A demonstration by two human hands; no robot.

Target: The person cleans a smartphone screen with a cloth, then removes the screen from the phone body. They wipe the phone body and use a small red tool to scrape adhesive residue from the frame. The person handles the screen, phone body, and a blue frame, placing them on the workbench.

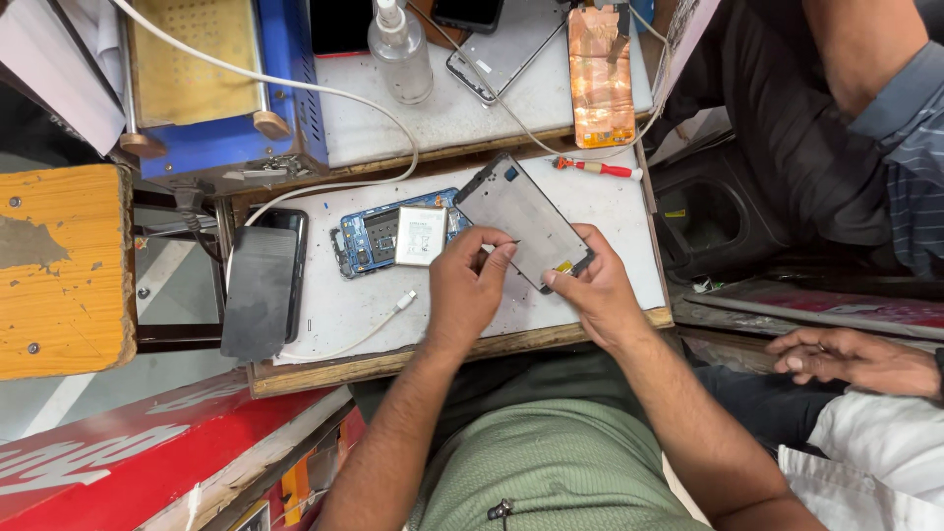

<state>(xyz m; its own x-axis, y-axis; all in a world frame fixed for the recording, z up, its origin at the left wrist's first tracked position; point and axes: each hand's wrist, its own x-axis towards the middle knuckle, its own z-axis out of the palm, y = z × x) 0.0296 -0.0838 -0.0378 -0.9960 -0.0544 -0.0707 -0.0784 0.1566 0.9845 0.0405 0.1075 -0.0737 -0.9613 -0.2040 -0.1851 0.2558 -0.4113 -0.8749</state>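
While the opened blue phone body with its white rectangular battery (398,239) lies face-up on the white worktop (344,305), both hands hold a detached flat grey phone screen panel (516,211) tilted just above the worktop, right of that body. The left hand (467,285) pinches the panel's near edge with thumb and fingertips closed narrowly, perhaps on a thin tool, though that is too small to tell. The right hand (595,290) grips the lower corner, fingers wrapped underneath. Judging by this, the phone is already split into 2 parts; rejoining looks undone. A red-handled screwdriver (600,168) lies beyond the panel, and a black phone (264,285) rests at the left.
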